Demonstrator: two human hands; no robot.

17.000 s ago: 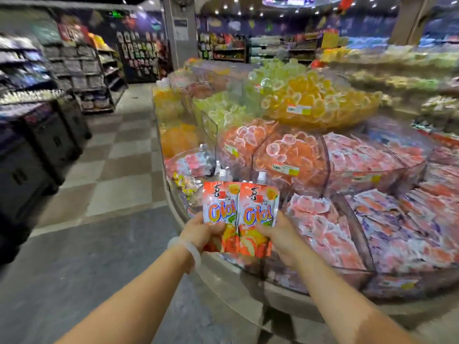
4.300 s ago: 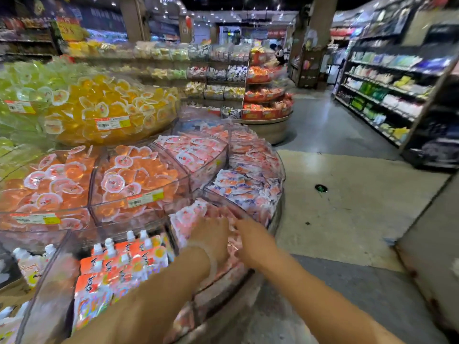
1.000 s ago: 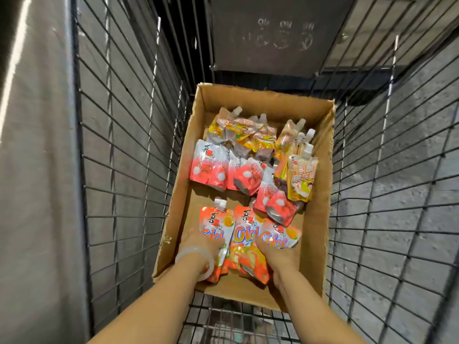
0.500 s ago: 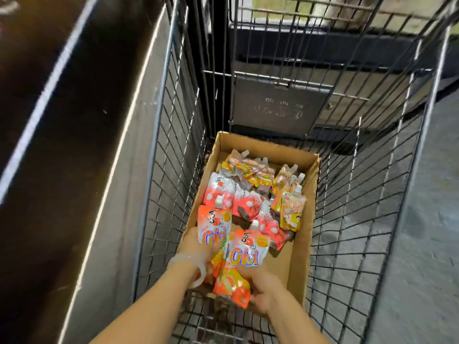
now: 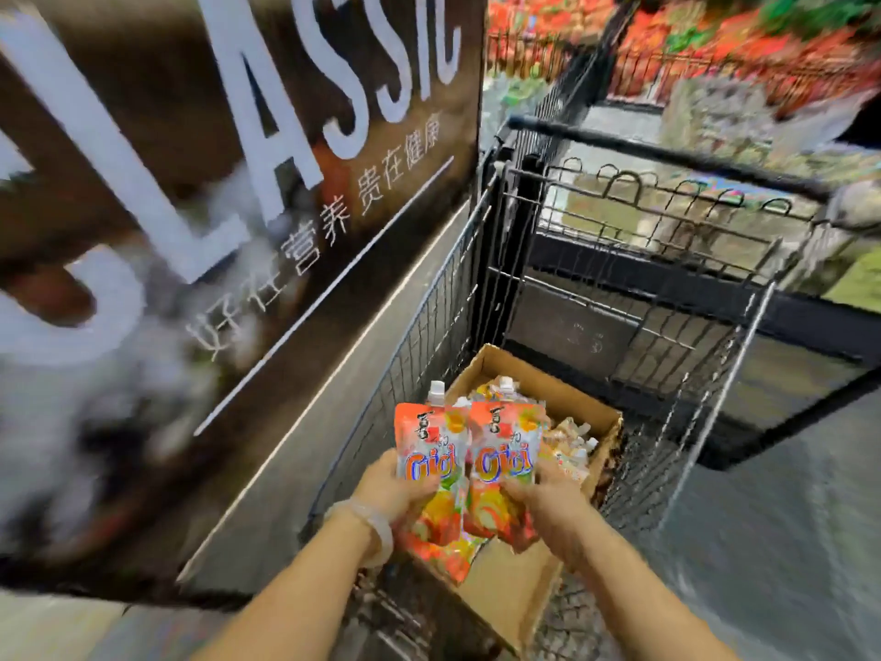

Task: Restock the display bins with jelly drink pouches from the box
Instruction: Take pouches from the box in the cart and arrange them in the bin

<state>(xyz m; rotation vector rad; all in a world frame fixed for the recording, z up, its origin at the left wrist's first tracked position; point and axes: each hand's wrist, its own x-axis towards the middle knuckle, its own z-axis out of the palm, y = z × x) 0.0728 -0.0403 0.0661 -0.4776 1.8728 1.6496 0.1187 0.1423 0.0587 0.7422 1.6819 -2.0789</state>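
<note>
Each grip pinches pouches: the left hand [image 5: 388, 489] clamps one bunch [image 5: 431, 462], the right hand [image 5: 548, 498] another [image 5: 507, 458], above the box [image 5: 505, 593] in the cart [image 5: 667, 326]. Several slick pouches per grip could slide out and drop while being carried.

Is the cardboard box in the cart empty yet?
Not empty. The cardboard box is open-topped, and pouches lie inside, past the ones held up. How many remain cannot be told.
</note>
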